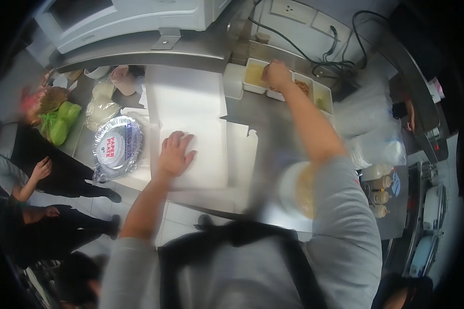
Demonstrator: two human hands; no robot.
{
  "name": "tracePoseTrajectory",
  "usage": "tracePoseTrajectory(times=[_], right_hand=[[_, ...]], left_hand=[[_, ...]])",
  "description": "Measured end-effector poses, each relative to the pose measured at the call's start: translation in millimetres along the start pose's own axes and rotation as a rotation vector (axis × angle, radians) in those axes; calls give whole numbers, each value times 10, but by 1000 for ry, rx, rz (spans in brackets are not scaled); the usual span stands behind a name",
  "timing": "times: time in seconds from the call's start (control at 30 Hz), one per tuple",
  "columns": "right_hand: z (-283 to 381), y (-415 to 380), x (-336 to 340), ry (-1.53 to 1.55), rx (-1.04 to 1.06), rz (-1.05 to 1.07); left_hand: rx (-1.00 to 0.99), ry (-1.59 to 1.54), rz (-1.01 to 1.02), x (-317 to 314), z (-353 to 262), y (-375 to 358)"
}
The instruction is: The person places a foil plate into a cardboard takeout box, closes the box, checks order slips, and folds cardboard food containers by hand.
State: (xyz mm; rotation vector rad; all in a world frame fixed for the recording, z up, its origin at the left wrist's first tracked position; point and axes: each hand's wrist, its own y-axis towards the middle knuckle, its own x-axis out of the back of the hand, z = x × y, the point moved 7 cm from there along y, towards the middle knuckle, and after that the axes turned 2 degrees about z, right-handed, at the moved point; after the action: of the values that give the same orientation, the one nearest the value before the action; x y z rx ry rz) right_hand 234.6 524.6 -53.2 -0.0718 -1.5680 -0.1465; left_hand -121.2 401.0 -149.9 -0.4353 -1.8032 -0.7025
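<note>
My left hand [175,154] lies flat with fingers spread on a white cardboard box [186,103] that is folded out on the counter. Up at the back right, my right hand [277,75] reaches to the edge of a white tub with yellow contents [254,75]. Its fingers are curled together, and what they hold, if anything, is hidden. Beside it stand a tub of brown pieces [301,87] and a tub with green contents [322,99]. A wrapped stack of paper plates [117,147] lies to the left of my left hand.
A round container [296,189] with yellowish contents sits below my right forearm. Clear plastic bags [368,134] and several sauce bottles [380,195] are on the right. Green bags [62,122] lie at the far left, near other people standing. A white appliance [134,23] overhangs the back.
</note>
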Motion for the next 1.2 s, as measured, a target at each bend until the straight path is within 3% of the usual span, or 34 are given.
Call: tracePoseTrajectory(times=[0.07,0.27,0.47,0.7,0.87,1.0,1.2], right_hand=[[59,279,-295,-180,55,111],[89,395,-368,-141,-127,90],[45,326,-28,-110,-124,230],[3,416,-421,-84,-103,87],[-118,430,262,-21,-89,60],[-232,473,622,43,-145,-114],[-116,301,136,70,-142,-76]], left_hand=[[10,-3,15,-1,4,8],[16,-2,14,13,9,8],[15,8,24,-13,23,10],[28,4,35,4,24,12],[32,7,42,-17,15,10],[26,14,33,-18,26,6],[23,5,26,-16,22,-11]])
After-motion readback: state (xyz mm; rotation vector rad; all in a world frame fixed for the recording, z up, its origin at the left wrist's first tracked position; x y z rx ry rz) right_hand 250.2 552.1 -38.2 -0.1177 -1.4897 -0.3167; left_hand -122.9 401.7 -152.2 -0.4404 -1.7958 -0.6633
